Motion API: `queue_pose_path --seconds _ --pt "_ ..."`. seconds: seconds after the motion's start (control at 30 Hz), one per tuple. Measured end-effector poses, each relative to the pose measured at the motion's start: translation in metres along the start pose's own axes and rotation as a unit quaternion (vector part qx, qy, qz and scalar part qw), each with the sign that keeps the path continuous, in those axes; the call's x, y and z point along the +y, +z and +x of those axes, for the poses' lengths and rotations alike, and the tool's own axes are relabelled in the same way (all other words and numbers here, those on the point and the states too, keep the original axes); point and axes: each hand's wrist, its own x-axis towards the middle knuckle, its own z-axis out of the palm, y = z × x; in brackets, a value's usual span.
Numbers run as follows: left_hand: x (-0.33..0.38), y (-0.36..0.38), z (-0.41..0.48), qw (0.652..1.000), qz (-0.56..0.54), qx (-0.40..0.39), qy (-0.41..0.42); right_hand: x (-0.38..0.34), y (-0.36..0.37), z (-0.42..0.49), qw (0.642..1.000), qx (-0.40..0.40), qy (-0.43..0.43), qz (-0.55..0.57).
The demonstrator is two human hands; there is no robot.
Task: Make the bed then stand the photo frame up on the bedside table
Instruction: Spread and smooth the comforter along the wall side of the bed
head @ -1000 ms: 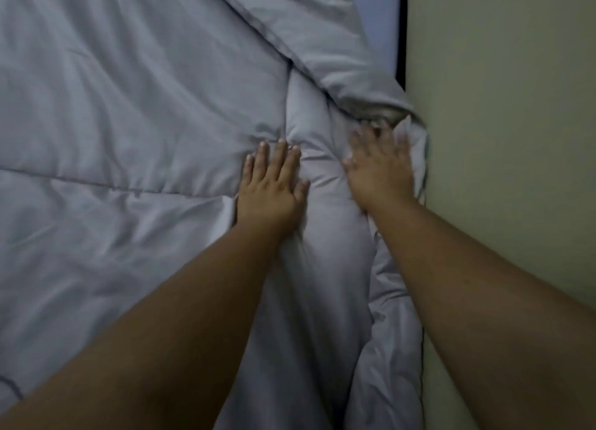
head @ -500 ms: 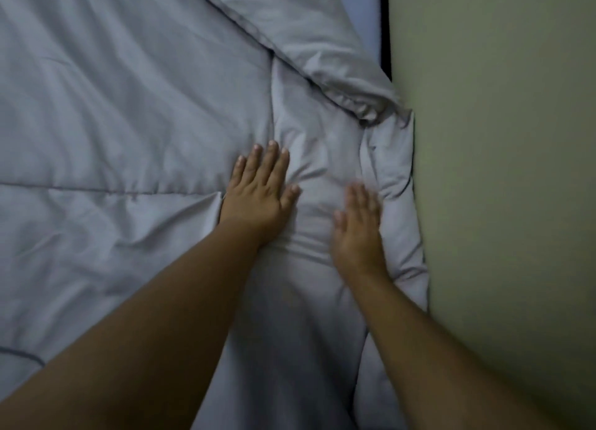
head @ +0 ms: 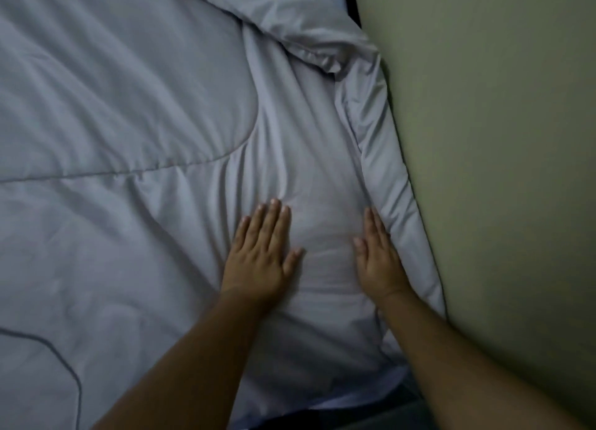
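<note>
Across the left side, the pale grey duvet (head: 122,113) is spread over the bed, pretty wrinkly. Near the middle, the left hand (head: 260,255) is pressed flat on it, fingers straight, nothing held. Same for the right hand (head: 378,258), laid flat just beside the bunched edge against the greenish wall (head: 503,139). No photo frame is seen.

Pale grey quilted duvet (head: 135,113) spread over bed, creased, bunched along the right edge

The bed (head: 325,412) stands against the wall (head: 500,139), covered by a wrinkled pale grey quilt (head: 129,107), its far corner folded over.
</note>
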Motion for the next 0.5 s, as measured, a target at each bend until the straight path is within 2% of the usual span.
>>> queue_pose_path --seconds 0.13,0.27,0.4,0.5 --pt "0.005 -0.006 -0.006 1.000 -0.016 -0.013 -0.009 -0.026 -0.003 -0.002 0.999 0.012 0.041 0.018" --pt "-0.004 0.002 -0.030 0.999 -0.015 -0.015 0.026 -0.038 0.007 -0.030 0.998 -0.038 -0.038 -0.032" --pt "-0.015 0.006 -0.036 0.998 0.001 -0.040 0.042 -0.002 0.007 -0.061 0.992 -0.064 0.094 -0.047" --pt "-0.015 -0.006 -0.035 0.996 -0.009 -0.084 0.035 -0.007 0.002 -0.060 0.983 -0.106 0.136 -0.054"
